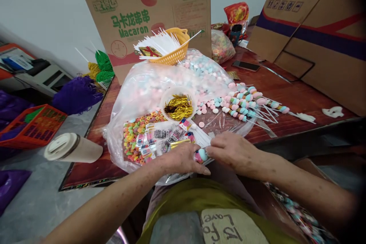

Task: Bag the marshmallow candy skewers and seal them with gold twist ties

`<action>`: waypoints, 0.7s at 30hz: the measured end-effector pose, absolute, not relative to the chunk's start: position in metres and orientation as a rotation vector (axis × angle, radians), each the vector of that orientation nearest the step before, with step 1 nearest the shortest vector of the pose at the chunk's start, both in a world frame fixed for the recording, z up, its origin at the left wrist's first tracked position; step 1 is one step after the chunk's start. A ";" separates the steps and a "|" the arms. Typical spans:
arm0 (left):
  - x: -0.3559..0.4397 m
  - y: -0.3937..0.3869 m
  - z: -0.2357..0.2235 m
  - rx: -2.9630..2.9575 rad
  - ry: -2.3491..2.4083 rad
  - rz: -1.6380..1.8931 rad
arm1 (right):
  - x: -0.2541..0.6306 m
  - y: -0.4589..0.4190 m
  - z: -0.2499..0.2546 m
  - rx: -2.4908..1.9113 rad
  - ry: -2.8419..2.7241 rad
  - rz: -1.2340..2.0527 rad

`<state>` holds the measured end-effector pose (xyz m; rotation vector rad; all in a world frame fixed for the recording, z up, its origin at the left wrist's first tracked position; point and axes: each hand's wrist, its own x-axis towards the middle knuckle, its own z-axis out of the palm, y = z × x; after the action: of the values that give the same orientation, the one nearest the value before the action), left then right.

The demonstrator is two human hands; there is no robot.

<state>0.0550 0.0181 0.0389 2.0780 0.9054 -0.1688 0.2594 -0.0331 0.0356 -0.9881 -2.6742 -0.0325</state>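
A skewer of pink and blue candies (201,155) is between my two hands near the table's front edge. My left hand (183,158) is closed round the candies, its thumb stretched along the near side. At the skewer's right end, the fingers of my right hand (233,152) are pinched together; exactly what they grip is hidden. Just beyond my left hand lie printed clear wrappers (162,135), gold ties (180,143) and white sticks (200,133). Past these stands a round tub (164,97) of gold tie strips (180,107).
Ring-shaped candies (130,133) lie on a large plastic bag (122,99) with pastel candies inside. Finished skewers (246,101) are piled right. Behind are a yellow basket (171,58) of sticks and a carton (154,4). A lidded cup (85,148) stands left; a phone (246,66) lies right.
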 end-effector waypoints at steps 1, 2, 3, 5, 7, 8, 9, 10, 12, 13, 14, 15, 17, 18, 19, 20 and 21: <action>0.052 0.019 0.038 2.059 0.940 -0.135 | 0.263 -0.031 0.037 -1.017 -2.634 -0.014; 0.049 0.020 0.038 2.050 0.958 -0.115 | 0.266 -0.030 0.039 -1.037 -2.599 0.018; 0.047 0.021 0.038 2.056 0.964 -0.114 | 0.268 -0.029 0.040 -1.044 -2.582 0.065; 0.048 0.021 0.036 2.099 0.976 -0.131 | 0.266 -0.029 0.038 -1.051 -2.576 0.152; 0.054 0.018 0.033 2.138 0.992 -0.109 | 0.258 -0.029 0.030 -1.102 -2.576 0.200; 0.058 0.016 0.031 2.147 1.004 -0.088 | 0.253 -0.029 0.025 -1.132 -2.579 0.216; 0.061 0.015 0.029 2.144 1.009 -0.067 | 0.249 -0.028 0.020 -1.159 -2.585 0.233; 0.063 0.015 0.028 2.126 0.998 -0.045 | 0.247 -0.027 0.016 -1.174 -2.592 0.252; 0.059 0.017 0.028 2.060 0.942 0.017 | 0.248 -0.025 0.010 -1.180 -2.579 0.268; 0.054 0.020 0.029 2.030 0.900 0.051 | 0.251 -0.024 0.010 -1.185 -2.551 0.254; 0.047 0.023 0.031 2.009 0.848 0.063 | 0.256 -0.024 0.010 -1.188 -2.519 0.233; 0.039 0.026 0.033 2.008 0.806 0.046 | 0.260 -0.024 0.012 -1.183 -2.494 0.209; 0.022 0.031 0.036 2.058 0.751 -0.069 | 0.268 -0.026 0.018 -1.161 -2.492 0.166; 0.014 0.032 0.037 2.100 0.764 -0.121 | 0.271 -0.027 0.021 -1.151 -2.516 0.157; 0.008 0.032 0.037 2.150 0.812 -0.152 | 0.273 -0.029 0.025 -1.144 -2.545 0.155; 0.002 0.031 0.037 2.204 0.889 -0.162 | 0.275 -0.031 0.028 -1.142 -2.570 0.161; -0.002 0.029 0.037 2.257 0.975 -0.166 | 0.277 -0.032 0.030 -1.146 -2.583 0.174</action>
<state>-0.0018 0.0289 0.0369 2.2567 0.9747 -0.1658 0.2771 -0.0321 0.0298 -1.1459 -2.5826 0.1739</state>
